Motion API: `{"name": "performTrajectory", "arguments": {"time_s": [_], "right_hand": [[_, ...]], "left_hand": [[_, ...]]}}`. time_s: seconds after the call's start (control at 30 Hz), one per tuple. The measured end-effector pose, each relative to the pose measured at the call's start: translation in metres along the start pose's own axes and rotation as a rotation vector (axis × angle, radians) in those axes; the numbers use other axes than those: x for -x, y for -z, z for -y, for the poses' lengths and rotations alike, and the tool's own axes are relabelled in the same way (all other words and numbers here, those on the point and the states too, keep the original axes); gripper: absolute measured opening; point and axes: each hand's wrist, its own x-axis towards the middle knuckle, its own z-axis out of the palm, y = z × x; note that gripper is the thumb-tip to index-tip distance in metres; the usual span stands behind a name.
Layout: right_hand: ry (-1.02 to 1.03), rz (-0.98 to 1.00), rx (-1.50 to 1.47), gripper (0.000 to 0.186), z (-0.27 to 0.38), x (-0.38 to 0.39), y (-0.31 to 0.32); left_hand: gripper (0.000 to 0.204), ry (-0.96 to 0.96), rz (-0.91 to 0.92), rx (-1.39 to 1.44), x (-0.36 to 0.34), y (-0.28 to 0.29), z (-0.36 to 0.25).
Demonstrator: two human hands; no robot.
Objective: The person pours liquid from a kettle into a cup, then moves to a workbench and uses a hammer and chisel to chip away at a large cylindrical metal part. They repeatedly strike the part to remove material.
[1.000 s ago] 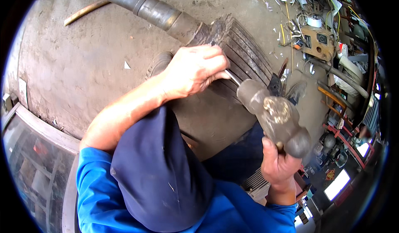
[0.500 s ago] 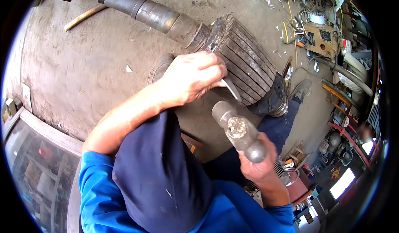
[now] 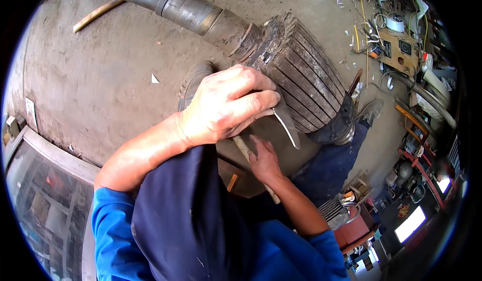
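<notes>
A slotted motor rotor with a long stepped steel shaft lies slantwise in front of me. My left hand is closed on a thin, pale, curved strip, whose free end hangs along the rotor's near side. Below it, my right hand grips the wooden handle of a hammer. The hammer's head is out of sight, behind my left hand. Some of the right fingers are hidden by the handle and the hand itself.
My boot stands left of the rotor. A wooden stick lies behind on the floor. A glass-topped case stands at lower left. Cables, paper scraps and a wooden box with dials clutter the right.
My right hand has swung the hammer leftward, and its head has gone from view behind my left hand. The left hand still holds the strip beside the rotor.
</notes>
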Motion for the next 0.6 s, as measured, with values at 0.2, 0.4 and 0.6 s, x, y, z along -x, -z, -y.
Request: {"name": "performTrajectory", "arguments": {"time_s": [0.2,0.4,0.6], "right_hand": [[0.624,-0.647,-0.004,0.053,0.097,0.018,0.128],[0.645,-0.575,0.468,0.023,0.132,-0.018,0.153],[0.532,-0.557,0.598,0.019,0.085,-0.017,0.157]], "left_hand": [[0.035,0.026,-0.001,0.02,-0.002,-0.004,-0.004],[0.032,0.184,0.031,-0.076,0.015,0.016,0.001],[0.019,0.545,-0.039,-0.147,0.098,0.002,0.038]]}}
